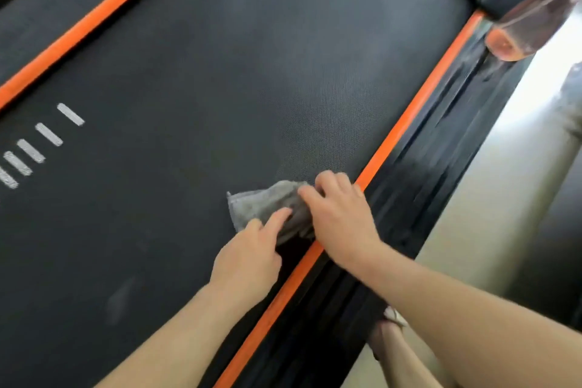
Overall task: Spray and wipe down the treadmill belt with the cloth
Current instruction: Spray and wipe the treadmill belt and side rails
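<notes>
The treadmill belt (pixel 220 88) is a dark charcoal sheet with a fine, dotted weave that shows best where the light catches it. A bright orange strip (pixel 406 123) runs along its right edge, and another borders the far side. Outside the near strip sits a black side rail (pixel 425 198) moulded in long lengthwise ribs.

The cloth (pixel 267 206) is grey and nubbly like a thin towel, with a stitched hem at its free corner. It lies bunched on the belt, right up against the orange strip.

The right hand (pixel 341 220) reaches across the rail and strip, its fingers bent at the knuckles and curled down onto the crumpled edge of the cloth, gripping it. The left hand (pixel 248 257) is on the belt just beside it. Its forefinger and thumb lie fairly straight on top of the cloth, but its other fingers are hidden, so I cannot tell whether it grips or only presses.

The marks on the belt are five short white dashes (pixel 41 142) in a slanting row near the left side.

At the upper right is a translucent amber bottle (pixel 529 25), too blurred to read. Beyond the rail the floor (pixel 491 214) is pale and glossy.
</notes>
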`<act>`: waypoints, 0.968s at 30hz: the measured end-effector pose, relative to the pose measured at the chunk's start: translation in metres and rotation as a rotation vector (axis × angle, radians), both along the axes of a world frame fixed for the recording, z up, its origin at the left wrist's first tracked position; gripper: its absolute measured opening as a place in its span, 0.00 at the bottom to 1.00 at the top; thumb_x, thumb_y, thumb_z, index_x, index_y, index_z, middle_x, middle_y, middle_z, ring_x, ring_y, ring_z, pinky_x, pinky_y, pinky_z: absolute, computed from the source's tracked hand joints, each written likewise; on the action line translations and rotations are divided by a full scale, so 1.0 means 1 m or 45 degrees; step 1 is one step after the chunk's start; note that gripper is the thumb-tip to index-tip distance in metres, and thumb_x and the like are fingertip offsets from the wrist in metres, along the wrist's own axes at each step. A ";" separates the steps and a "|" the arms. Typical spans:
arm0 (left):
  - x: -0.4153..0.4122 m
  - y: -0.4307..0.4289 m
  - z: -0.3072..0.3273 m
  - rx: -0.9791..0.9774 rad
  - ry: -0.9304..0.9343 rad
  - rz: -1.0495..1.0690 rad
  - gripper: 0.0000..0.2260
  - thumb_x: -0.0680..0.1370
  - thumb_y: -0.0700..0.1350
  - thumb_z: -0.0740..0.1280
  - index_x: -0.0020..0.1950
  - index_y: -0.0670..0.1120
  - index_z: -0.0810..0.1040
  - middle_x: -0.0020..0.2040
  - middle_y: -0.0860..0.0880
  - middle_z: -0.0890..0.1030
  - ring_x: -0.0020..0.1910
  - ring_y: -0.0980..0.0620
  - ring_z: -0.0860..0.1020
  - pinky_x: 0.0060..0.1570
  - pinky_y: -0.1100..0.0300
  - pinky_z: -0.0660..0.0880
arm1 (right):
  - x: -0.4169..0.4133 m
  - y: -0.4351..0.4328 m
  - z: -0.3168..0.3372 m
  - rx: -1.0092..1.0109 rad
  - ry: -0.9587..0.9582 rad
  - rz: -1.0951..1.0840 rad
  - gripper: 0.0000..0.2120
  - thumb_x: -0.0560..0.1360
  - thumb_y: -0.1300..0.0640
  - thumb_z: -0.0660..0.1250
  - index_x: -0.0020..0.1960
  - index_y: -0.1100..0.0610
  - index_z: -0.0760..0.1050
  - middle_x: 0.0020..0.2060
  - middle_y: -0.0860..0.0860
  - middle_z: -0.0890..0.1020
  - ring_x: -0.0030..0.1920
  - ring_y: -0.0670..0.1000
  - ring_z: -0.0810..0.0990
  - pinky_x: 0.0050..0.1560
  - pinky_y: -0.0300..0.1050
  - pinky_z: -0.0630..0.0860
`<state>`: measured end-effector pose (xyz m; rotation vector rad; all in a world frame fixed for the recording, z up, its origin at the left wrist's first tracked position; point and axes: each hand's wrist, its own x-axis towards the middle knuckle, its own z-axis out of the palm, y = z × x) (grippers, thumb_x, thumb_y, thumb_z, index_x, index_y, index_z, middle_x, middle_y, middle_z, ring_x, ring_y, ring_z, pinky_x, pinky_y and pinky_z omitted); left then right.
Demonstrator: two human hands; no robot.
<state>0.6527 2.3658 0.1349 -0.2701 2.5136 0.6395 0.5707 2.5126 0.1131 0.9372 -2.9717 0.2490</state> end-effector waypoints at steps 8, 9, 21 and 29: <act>-0.075 0.077 -0.022 0.143 0.273 -0.337 0.29 0.79 0.39 0.62 0.75 0.63 0.60 0.55 0.46 0.69 0.58 0.42 0.71 0.55 0.45 0.75 | -0.030 0.094 0.001 0.236 -0.110 -0.483 0.28 0.70 0.67 0.68 0.69 0.53 0.72 0.55 0.59 0.72 0.53 0.63 0.72 0.47 0.58 0.73; -0.064 0.073 -0.028 0.164 0.289 -0.300 0.28 0.78 0.39 0.62 0.72 0.63 0.62 0.53 0.48 0.69 0.56 0.43 0.72 0.53 0.45 0.75 | -0.014 0.093 -0.005 0.167 -0.083 -0.446 0.28 0.68 0.68 0.68 0.67 0.54 0.73 0.53 0.59 0.73 0.49 0.63 0.72 0.43 0.57 0.73; 0.097 0.033 -0.009 -0.007 0.337 -0.212 0.06 0.70 0.45 0.57 0.43 0.50 0.71 0.44 0.50 0.68 0.43 0.46 0.70 0.30 0.51 0.73 | 0.130 0.070 -0.001 -0.033 -0.183 0.278 0.17 0.72 0.59 0.56 0.56 0.53 0.77 0.44 0.53 0.77 0.41 0.57 0.75 0.37 0.49 0.71; -0.009 0.123 -0.009 -0.079 0.328 -0.144 0.12 0.79 0.45 0.61 0.61 0.52 0.77 0.61 0.45 0.69 0.60 0.40 0.66 0.57 0.46 0.70 | 0.049 0.134 -0.008 0.120 -0.080 -0.218 0.33 0.64 0.67 0.72 0.67 0.57 0.69 0.49 0.62 0.73 0.46 0.64 0.72 0.40 0.57 0.75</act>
